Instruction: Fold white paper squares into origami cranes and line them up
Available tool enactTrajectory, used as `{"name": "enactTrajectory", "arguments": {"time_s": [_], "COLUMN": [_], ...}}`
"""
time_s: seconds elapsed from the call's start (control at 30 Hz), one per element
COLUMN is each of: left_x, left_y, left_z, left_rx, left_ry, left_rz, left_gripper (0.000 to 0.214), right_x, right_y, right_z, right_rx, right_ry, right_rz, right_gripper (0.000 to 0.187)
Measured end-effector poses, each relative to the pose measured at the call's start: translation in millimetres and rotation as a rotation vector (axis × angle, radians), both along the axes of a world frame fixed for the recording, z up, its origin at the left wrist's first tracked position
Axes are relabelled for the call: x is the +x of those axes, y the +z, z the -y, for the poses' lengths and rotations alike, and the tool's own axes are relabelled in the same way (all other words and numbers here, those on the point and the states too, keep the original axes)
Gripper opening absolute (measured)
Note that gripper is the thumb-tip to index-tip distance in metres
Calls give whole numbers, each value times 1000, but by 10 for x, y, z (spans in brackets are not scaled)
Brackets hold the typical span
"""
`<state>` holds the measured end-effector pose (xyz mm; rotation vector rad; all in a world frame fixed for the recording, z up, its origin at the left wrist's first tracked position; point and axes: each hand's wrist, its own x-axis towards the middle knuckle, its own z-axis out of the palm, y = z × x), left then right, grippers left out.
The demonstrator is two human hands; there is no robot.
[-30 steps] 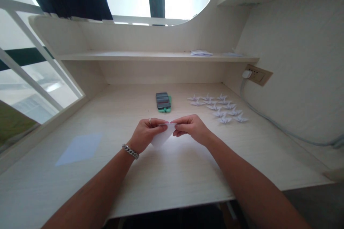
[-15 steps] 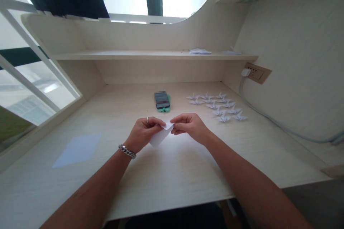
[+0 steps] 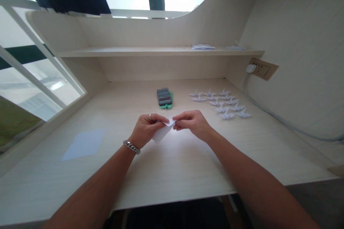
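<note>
Between my two hands is a folded sheet of white paper (image 3: 161,134), held a little above the desk. My left hand (image 3: 146,127), with a ring on one finger and a chain bracelet at the wrist, pinches its upper left part. At the upper right corner, the thumb and fingers of my right hand (image 3: 192,122) close on the paper's edge. Several white paper cranes (image 3: 221,103) stand in rows on the desk, beyond my right hand. A flat white sheet (image 3: 84,144) lies to the left of my left forearm.
Past my hands lies a dark phone-like object, blurred, on a green holder (image 3: 166,106). Papers (image 3: 203,47) rest on the shelf (image 3: 134,53) at the back. A grey cable (image 3: 279,122) runs down the right side from a wall socket (image 3: 263,68).
The whole view has shifted slightly, so things sit a little higher and further right. Both hands keep their pinch on the folded paper, almost unmoved relative to it.
</note>
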<state>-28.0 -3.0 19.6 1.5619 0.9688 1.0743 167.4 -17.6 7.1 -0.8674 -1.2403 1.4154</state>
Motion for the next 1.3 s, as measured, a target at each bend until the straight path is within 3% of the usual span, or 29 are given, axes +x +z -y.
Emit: {"name": "enactTrajectory", "arguments": {"time_s": [0.27,0.53,0.9,1.2,1.3], "left_x": [-27,5,-34,-98,-67], "left_y": [51,-15,11,-31,-18], "left_z": [3,4,-34,-109,-92], "left_rx": [67,54,-46,-220,-171], "left_ry": [-9,-124,-157,-140,-111], "left_rz": [-62,-140,-129,75,-1], "left_gripper": [13,19,20,36,32], "right_x": [74,-18,-2,-28,-27], "right_y": [60,2,-17,5,-10], "right_z": [11,9,0,37,33], "right_rx": [-116,-114,-85,-45,-25], "right_ry": [139,101,55,-5,-18], "right_rz": [-86,175,213,242,275], "right_gripper": [26,36,39,34,32]}}
